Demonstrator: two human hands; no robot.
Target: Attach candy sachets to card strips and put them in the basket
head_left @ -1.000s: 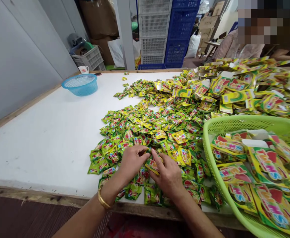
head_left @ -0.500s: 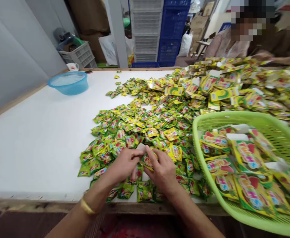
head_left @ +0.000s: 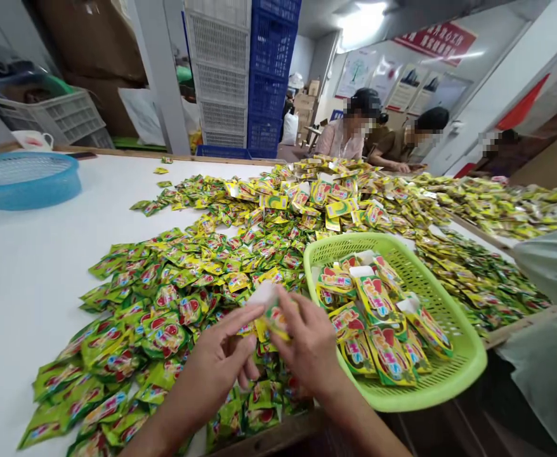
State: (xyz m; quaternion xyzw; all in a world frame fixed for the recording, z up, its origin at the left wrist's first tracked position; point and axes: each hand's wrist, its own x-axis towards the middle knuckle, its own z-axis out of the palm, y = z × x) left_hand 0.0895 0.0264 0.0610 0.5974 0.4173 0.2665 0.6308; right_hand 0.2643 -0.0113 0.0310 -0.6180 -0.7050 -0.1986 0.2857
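Observation:
Over the near part of a pile of green and yellow candy packets, my right hand grips a small printed box, blurred by motion, with a white flap at its upper left. The fingers of my left hand are apart and curved just left of the box. Its index fingertip is close to the white flap; whether it touches cannot be made out. To the right, a green plastic basket holds several filled boxes with white flaps.
Flat boxes lie heaped behind the basket. A blue basket and a cup are at the left. Several people sit at the far side, and a pale-clothed person is at the right edge. Crates stand behind the table.
The view has swung to the right, showing more people and the whole green basket. My left hand's fingers have loosened from the box and spread; my right hand still holds it.

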